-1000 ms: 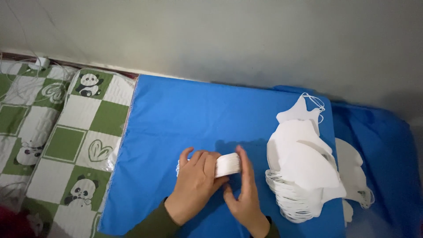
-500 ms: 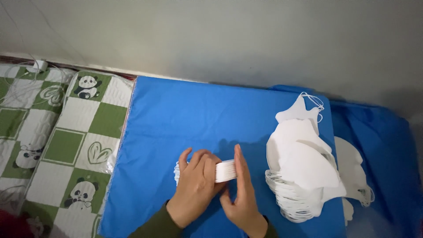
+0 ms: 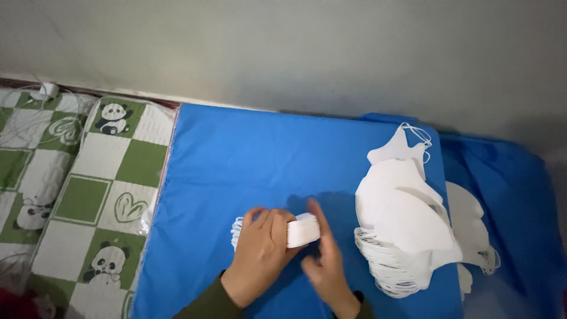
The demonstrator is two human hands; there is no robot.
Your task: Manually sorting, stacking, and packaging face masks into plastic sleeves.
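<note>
My left hand (image 3: 258,255) presses down on a small stack of folded white face masks (image 3: 302,231) lying on the blue cloth (image 3: 248,159); white ear loops stick out to the left of the hand. My right hand (image 3: 328,260) rests against the right end of the stack, fingers straight and pointing up. A larger fanned pile of white masks (image 3: 407,218) with looped elastic lies just to the right of my hands.
The blue cloth covers a low surface against a grey wall. A green and white checked mat with panda pictures (image 3: 82,183) lies to the left. More white masks (image 3: 472,230) sit behind the pile on crumpled blue fabric at the right.
My hands and the small stack have drifted slightly toward me. The right hand has shifted along the stack's right end; the big pile has not moved.
</note>
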